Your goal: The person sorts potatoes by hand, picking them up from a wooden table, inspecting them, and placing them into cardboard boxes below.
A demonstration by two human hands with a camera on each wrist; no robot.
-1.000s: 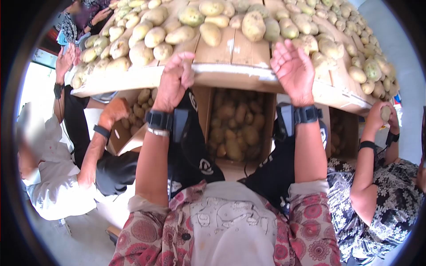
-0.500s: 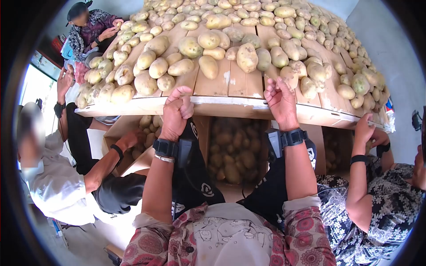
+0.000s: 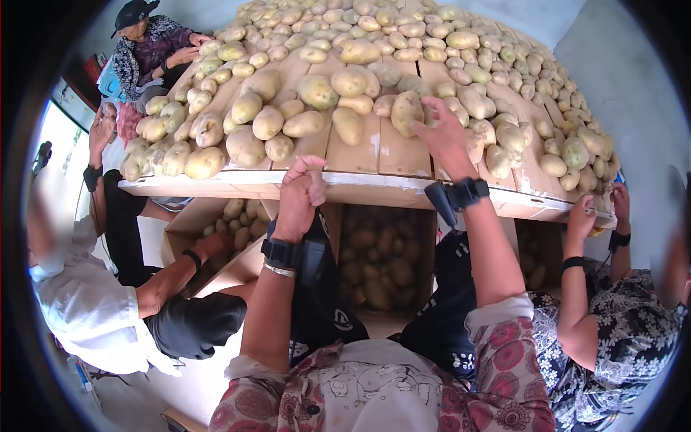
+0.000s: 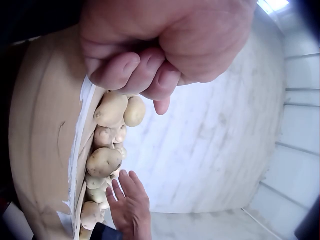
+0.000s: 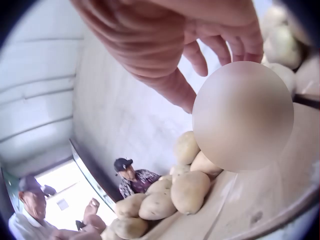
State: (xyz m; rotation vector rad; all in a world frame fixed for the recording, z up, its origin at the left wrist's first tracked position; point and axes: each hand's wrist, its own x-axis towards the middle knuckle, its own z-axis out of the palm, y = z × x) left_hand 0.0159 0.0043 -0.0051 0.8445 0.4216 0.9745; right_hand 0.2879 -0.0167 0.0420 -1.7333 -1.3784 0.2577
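My right hand [image 3: 446, 137] reaches over the table's front edge toward a large oval potato [image 3: 407, 114]. Its thumb and fingers are spread apart, with the fingertips right at the potato's right side. In the right wrist view, a blurred disc covers the spot below my fingertips [image 5: 197, 67] and hides what lies there. Beside the white-edged rim of the tabletop [image 3: 360, 181], my left hand [image 3: 301, 198] has its fingers curled in toward the palm. No object shows in it in the left wrist view, where the curled fingers [image 4: 142, 70] face the camera.
Loose potatoes [image 3: 349, 126] cover much of the cardboard-topped table. Under it, boxes of potatoes [image 3: 381, 259] stand before my knees and to the left. A person in white [image 3: 93, 288] sits at left, one in a floral dress [image 3: 619, 324] at right, another [image 3: 155, 54] at the far left corner.
My right hand has moved forward from the table edge to the large oval potato. My left hand stays curled by the edge. The head view has tilted up, then turned slightly.
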